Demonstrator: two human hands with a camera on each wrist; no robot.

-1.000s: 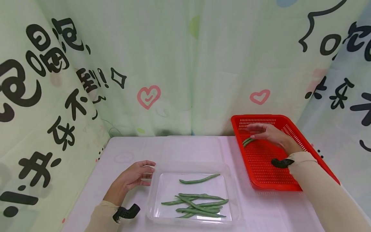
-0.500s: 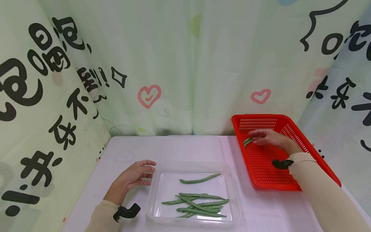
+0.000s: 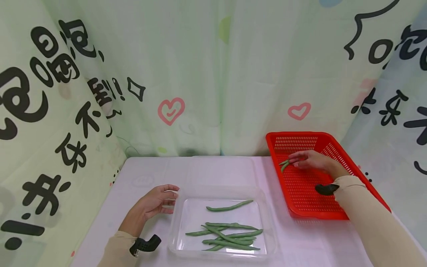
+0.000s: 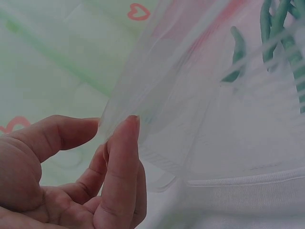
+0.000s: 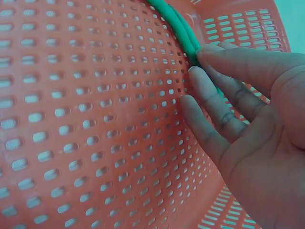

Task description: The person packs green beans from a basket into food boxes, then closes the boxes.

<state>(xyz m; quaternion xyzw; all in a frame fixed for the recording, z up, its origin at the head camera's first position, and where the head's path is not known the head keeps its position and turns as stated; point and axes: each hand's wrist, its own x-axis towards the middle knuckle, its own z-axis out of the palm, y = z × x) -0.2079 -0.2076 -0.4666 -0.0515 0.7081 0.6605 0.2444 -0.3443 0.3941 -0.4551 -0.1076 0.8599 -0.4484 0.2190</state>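
My right hand (image 3: 311,160) is inside the red basket (image 3: 311,200), near its left wall. Its thumb and fingertips pinch the ends of two green beans (image 5: 174,21); those beans (image 3: 284,165) stick out to the left of the fingers. A clear plastic box (image 3: 222,256) lies at the front centre, holding several green beans (image 3: 230,243) crossed in a pile, with a single green bean (image 3: 230,206) apart behind them. At the left rim of this box, my left hand (image 3: 153,203) holds the edge lightly between thumb (image 4: 71,133) and fingers.
A white cloth (image 3: 197,170) covers the table. Pale green curtains (image 3: 200,74) with black writing and red hearts hang behind and on both sides. The basket stands at the back right, close to the curtain, and its perforated walls slope outward.
My right hand has lowered slightly toward the beans in the basket and closed its fingertips on them; the beans have shifted and spread apart. My left hand and the clear box have stayed still.
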